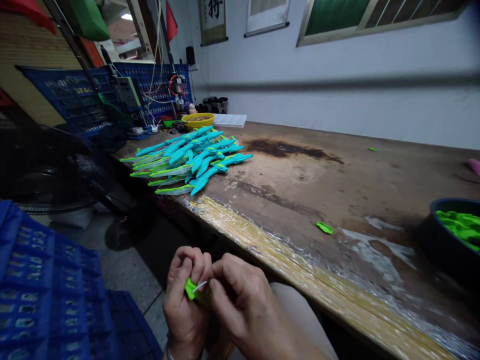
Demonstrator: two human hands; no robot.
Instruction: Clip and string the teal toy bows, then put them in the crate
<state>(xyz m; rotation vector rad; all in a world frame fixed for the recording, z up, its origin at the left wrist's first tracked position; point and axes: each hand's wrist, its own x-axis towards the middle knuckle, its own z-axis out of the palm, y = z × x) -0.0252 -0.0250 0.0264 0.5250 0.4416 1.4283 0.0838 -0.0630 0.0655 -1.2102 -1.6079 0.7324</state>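
Note:
My left hand (184, 305) is closed round a bright green plastic piece (190, 289), most of it hidden by the fingers. A thin white string (200, 286) runs from the green piece to my right hand (243, 295), whose thumb and forefinger pinch its end. Both hands are close together, below the front edge of the worktable. On the table beyond lies a pile of turquoise and green plastic toy bows (202, 159). One loose green piece (324, 228) rests farther right on the tabletop.
The wooden table (285, 180) has a taped front edge. A dark basin (446, 240) of green pieces stands at right. A yellow bowl (197, 120) and white tray (229, 120) sit behind the pile. Blue crates (48, 280) and a black fan (48, 165) are at left.

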